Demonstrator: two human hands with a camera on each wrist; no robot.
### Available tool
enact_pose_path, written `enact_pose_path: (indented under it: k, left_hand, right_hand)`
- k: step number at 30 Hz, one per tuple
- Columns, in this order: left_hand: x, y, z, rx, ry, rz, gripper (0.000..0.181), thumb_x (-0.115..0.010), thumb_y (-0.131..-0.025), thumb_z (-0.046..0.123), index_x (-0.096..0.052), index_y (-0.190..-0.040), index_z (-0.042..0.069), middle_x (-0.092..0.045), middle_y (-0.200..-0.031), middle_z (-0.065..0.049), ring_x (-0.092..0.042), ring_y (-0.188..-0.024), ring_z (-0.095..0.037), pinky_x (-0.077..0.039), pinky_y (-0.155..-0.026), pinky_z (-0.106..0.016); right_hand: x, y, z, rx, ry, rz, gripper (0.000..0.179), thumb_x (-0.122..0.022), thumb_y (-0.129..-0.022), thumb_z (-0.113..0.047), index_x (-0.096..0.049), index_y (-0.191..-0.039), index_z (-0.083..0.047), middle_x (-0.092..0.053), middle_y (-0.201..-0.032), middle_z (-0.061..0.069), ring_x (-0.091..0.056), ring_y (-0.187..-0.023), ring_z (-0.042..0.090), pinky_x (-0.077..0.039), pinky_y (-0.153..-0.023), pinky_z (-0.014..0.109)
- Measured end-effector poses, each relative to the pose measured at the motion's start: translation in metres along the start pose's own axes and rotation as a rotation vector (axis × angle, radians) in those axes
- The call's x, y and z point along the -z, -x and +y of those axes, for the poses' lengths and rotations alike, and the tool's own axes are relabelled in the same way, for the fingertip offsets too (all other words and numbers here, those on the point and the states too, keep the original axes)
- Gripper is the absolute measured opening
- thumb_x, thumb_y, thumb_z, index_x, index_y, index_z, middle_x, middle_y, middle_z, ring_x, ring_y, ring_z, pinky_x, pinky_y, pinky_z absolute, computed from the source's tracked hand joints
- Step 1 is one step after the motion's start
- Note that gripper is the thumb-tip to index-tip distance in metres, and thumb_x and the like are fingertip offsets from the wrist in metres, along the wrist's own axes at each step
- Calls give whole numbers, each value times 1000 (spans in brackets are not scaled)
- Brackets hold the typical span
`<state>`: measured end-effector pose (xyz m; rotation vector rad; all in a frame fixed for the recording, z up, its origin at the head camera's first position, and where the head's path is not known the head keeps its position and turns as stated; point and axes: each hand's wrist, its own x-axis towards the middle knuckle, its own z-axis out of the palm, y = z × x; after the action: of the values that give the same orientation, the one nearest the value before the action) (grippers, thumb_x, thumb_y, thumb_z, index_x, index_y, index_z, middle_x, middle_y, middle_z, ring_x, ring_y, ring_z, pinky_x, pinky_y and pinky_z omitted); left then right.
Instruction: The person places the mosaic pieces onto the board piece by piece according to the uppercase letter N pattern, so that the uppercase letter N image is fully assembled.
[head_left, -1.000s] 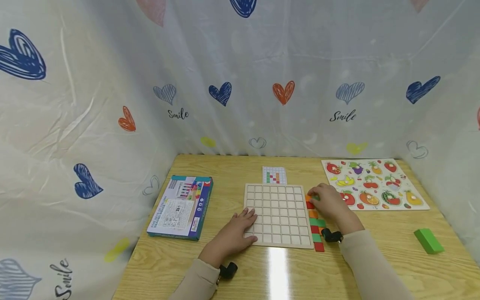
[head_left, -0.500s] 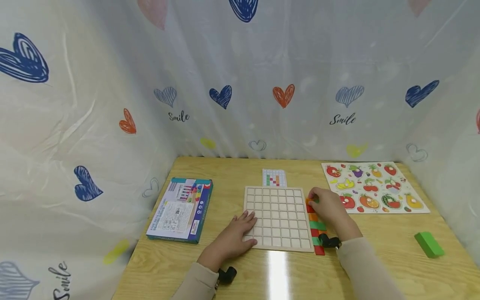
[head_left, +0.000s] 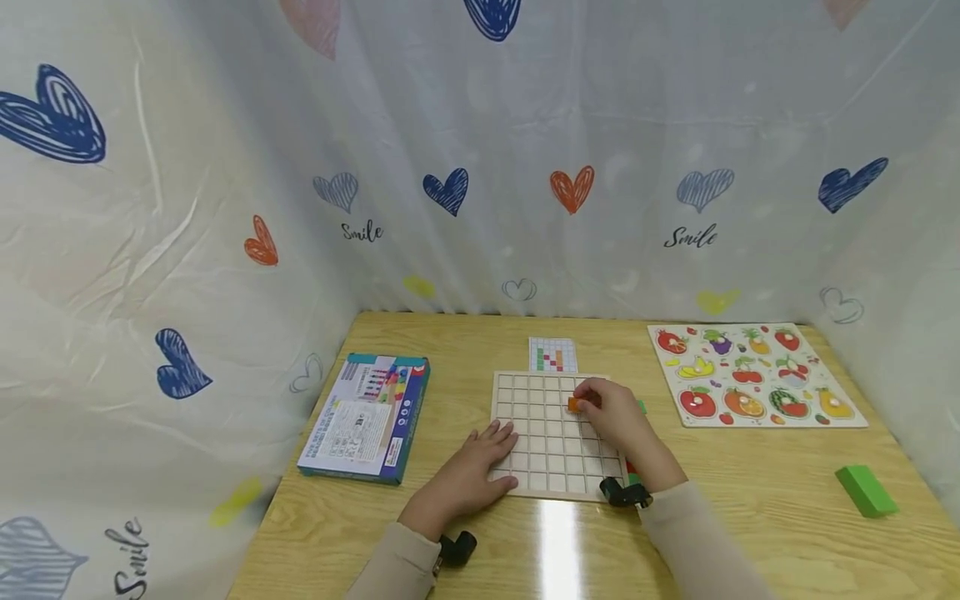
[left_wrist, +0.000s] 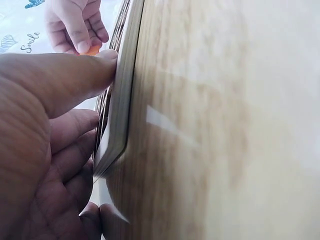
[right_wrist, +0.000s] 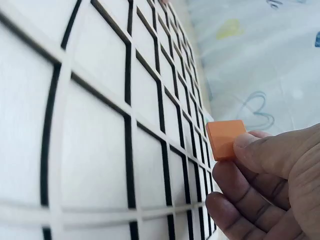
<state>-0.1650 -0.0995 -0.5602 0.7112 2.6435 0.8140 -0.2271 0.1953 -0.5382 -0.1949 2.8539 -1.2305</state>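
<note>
A square wooden grid board (head_left: pixel 538 457) lies at the middle of the table. My right hand (head_left: pixel 621 423) is over its upper right part and pinches an orange square tile (right_wrist: pixel 226 139) between thumb and fingers. In the right wrist view the tile is held upright, close to the board's cells. At the board's lower left edge rests my left hand (head_left: pixel 474 472), its fingers spread flat and the thumb (left_wrist: pixel 95 75) at the front rim. Just behind the board lies a small pattern card (head_left: pixel 552 354) printed with coloured squares.
Red and green tiles (head_left: pixel 633 477) show along the board's right edge, partly hidden by the right arm. A flat cardboard box (head_left: pixel 365 418) lies left, a fruit puzzle board (head_left: pixel 757 375) back right, and a green block (head_left: pixel 866 491) right. A printed curtain surrounds the table.
My right hand has moved left from the tile rows beside the board to over the board, carrying the orange tile. The left hand has stayed in place.
</note>
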Motion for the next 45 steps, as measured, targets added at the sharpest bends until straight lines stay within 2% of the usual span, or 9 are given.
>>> enact_pose_path:
  k: [7,15,22,27,29,36,39,45]
  left_hand:
    - [-3,-1,1,0,19,-14,72,-74,-105,33,-45,-167,10,-33,-179,-1,-22,-170,-26,-16,-140,-56]
    - [-2,-3,3,0,18,0,71,-73,-105,33,-45,-167,12,-32,-179,1,-21,-170,-25,-16,-140,-56]
    - [-4,-5,4,-5,15,0,71,-73,-105,33,-46,-167,11,-34,-179,0,-23,-170,-26,-17,-139,-57]
    - [-5,-6,5,2,16,-5,71,-75,-104,32,-47,-167,11,-34,-179,0,-23,-170,-25,-17,-140,-56]
    - [-5,-6,5,-3,15,-9,71,-74,-104,31,-46,-167,11,-34,-179,0,-23,-170,-25,-17,-140,-56]
    - [-4,-4,5,-10,-11,-17,71,-73,-105,34,-46,-167,12,-33,-179,0,-23,-170,-26,-18,-139,-55]
    - [-3,-2,2,-2,-26,-5,72,-73,-105,35,-45,-167,12,-32,-179,1,-22,-170,-25,-18,-140,-54]
    - [0,-1,-1,-2,-21,-4,72,-72,-106,36,-45,-167,12,-32,-179,0,-22,-170,-26,-18,-140,-55]
  right_hand:
    - [-9,-4,3,-34,55,-51,8,-73,-105,-12,-77,-112,-14,-75,-105,4,-62,-93,22,-56,-88,40]
    - [-6,-4,7,-16,74,-77,10,-73,-105,-13,-82,-108,-16,-76,-114,6,-65,-102,24,-58,-97,49]
    - [-5,-5,9,29,131,-66,10,-75,-103,-12,-84,-106,-13,-71,-106,3,-59,-91,20,-53,-83,38]
    - [-6,-4,10,42,158,-68,10,-75,-103,-10,-84,-106,-13,-71,-105,2,-59,-90,18,-54,-82,37]
    - [-1,0,11,44,151,-49,11,-74,-104,-11,-83,-109,-12,-72,-107,3,-60,-91,19,-54,-83,38]
    - [33,21,29,8,150,121,17,-72,-105,-11,-81,-118,-7,-74,-108,10,-59,-89,24,-52,-77,34]
    - [46,29,39,-19,166,108,18,-70,-106,-12,-80,-119,-6,-73,-111,11,-59,-91,25,-54,-79,36]
    - [57,43,53,-84,155,-8,16,-74,-104,-16,-78,-116,-7,-71,-107,9,-59,-93,24,-55,-80,35]
